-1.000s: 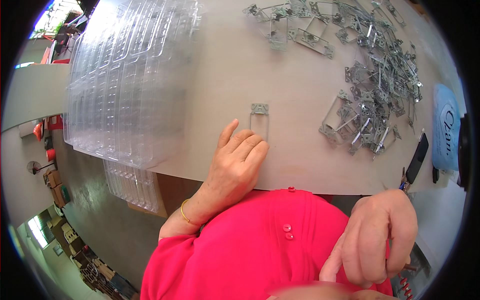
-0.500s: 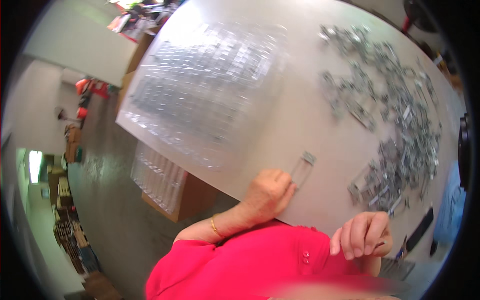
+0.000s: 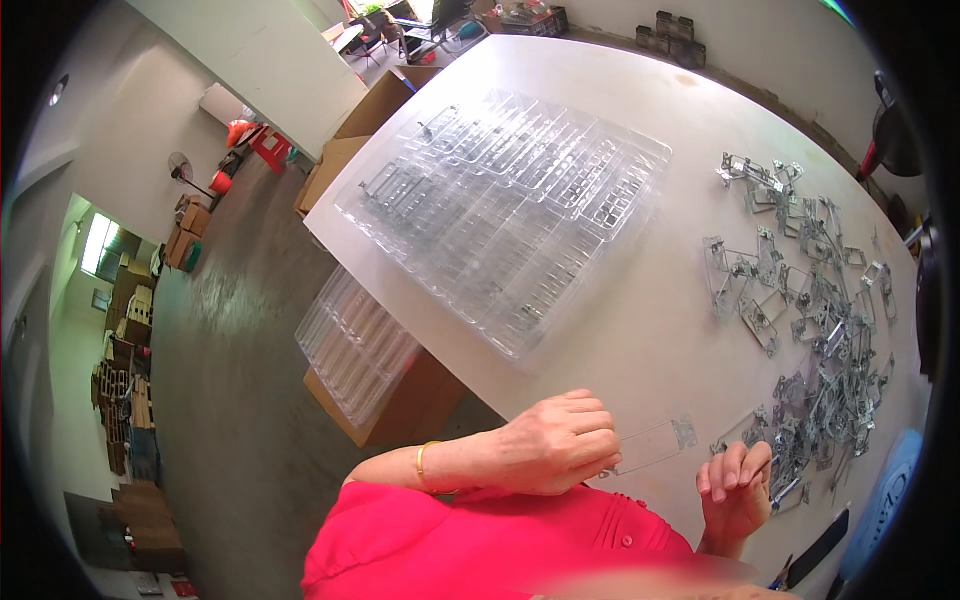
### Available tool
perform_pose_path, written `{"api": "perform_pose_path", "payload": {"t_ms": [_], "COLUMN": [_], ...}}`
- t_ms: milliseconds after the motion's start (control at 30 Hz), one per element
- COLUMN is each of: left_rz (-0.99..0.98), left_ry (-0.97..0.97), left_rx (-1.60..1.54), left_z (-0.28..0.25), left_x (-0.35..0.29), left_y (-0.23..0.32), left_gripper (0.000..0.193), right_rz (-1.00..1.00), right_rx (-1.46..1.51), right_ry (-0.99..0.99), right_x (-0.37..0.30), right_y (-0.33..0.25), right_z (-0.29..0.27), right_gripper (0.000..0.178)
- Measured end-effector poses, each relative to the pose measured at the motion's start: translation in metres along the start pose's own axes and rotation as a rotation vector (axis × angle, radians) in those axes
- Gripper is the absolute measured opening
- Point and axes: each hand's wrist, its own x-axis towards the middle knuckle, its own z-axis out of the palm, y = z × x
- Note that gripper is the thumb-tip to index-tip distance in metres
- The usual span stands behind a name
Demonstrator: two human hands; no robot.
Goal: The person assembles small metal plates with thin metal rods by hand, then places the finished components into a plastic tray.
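Observation:
My left hand (image 3: 562,442) is closed on one end of a thin metal wire frame, above the table's near edge. The long narrow loop of the wire frame (image 3: 648,446) points right and ends in a small flat metal plate. Just right of that plate is my right hand (image 3: 735,488), apart from it, with fingers curled in toward the palm. Whatever the right fingers may hold is hidden. Beyond it, a loose pile of similar metal wire frames (image 3: 825,350) spreads along the table's right side.
Clear plastic trays (image 3: 500,230) holding metal pieces lie on the left of the white table (image 3: 640,330). More clear trays (image 3: 360,340) rest on a cardboard box (image 3: 425,400) below the left edge. A blue object (image 3: 885,510) and a dark strip (image 3: 818,548) lie at the lower right.
The whole view has shifted, so the table sits lower and farther right. My left hand has turned the wire frame from pointing away to pointing right. My right hand has come closer to its plate.

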Motion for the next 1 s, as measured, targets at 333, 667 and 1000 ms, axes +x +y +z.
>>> {"api": "perform_pose_path", "payload": {"t_ms": [333, 667, 1000], "left_rz": [-0.277, -0.486, -0.37], "left_ry": [0.474, 0.617, 0.461], "left_rx": [0.449, 0.763, 0.996], "left_z": [-0.155, -0.299, -0.312], "left_x": [0.008, 0.028, 0.053], "left_y": [-0.033, -0.152, -0.227], "left_gripper": [0.005, 0.016, 0.016], "right_rz": [0.042, 0.055, 0.251], "right_rx": [-0.038, -0.142, -0.724], "right_ry": [0.077, 0.183, 0.143], "right_x": [0.001, -0.003, -0.008], "right_y": [0.012, 0.026, 0.04], "right_z": [-0.014, -0.029, -0.02], "right_gripper": [0.018, 0.012, 0.01]}}
